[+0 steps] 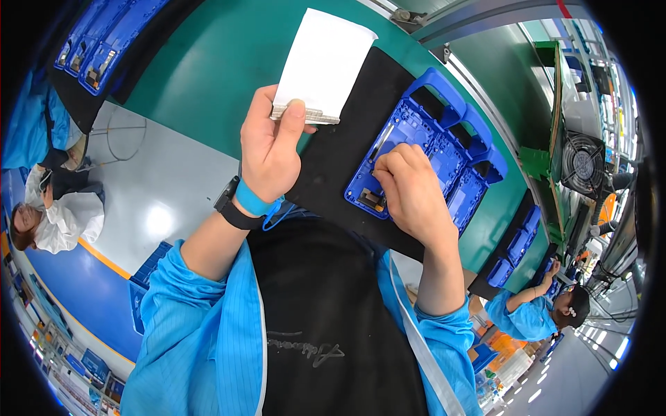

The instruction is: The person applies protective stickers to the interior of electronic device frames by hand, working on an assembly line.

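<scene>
Smooth green bench (215, 62): left grip (272, 149) pinches white sheet (322, 62); right grip (415, 191) curled, contents unclear.

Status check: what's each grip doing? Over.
Left grip: holding white sheet and greyish strips. Right grip: over open blue casing, anything pinched unclear. Casing partly hidden by it.

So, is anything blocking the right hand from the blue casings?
Nothing visible: the right hand is over the blue casings, though it hides what lies beneath. The white sheet in the left hand is off to the left.
</scene>
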`<move>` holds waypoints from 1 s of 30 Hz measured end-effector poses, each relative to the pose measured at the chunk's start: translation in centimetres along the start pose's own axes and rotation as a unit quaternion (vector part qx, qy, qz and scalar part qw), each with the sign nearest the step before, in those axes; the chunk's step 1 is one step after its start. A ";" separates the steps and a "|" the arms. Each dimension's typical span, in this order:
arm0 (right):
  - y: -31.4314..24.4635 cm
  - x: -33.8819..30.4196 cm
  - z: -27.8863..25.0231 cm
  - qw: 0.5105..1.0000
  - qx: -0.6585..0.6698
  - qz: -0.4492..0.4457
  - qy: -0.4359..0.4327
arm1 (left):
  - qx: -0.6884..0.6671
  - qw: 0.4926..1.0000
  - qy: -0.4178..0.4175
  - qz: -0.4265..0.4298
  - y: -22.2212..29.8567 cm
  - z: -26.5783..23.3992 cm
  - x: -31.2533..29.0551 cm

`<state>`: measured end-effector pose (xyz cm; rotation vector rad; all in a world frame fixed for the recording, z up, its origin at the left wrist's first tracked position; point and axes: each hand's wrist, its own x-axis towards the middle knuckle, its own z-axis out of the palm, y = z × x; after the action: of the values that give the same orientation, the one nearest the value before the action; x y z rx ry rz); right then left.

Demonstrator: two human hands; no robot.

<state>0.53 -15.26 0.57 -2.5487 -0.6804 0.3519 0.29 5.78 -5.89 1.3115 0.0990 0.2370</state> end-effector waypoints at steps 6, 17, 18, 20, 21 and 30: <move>-0.2 0.1 0.2 1.000 -0.005 0.003 0.005 | -0.004 1.000 0.001 0.003 0.0 0.0 0.0; -0.1 -1.0 0.7 0.997 -0.043 0.007 0.065 | 0.005 1.000 -0.007 0.012 -0.1 -0.1 0.0; -0.1 -1.2 0.6 0.997 -0.025 0.005 0.079 | 0.004 1.000 -0.007 0.011 -0.1 -0.1 0.0; 0.0 -1.8 0.4 0.996 -0.008 0.004 0.090 | 0.009 1.000 -0.003 0.011 -0.1 -0.1 0.1; 0.0 -2.1 0.4 0.996 -0.010 0.009 0.086 | 0.009 1.000 -0.003 0.009 -0.1 -0.1 0.1; -0.1 -3.1 1.3 0.997 -0.023 0.011 0.071 | 0.006 1.000 -0.010 0.014 -0.3 -0.1 0.1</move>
<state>-2.57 -16.36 -0.12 -2.5962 -0.6132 0.1611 0.42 5.88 -6.18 1.3269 0.0647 0.2474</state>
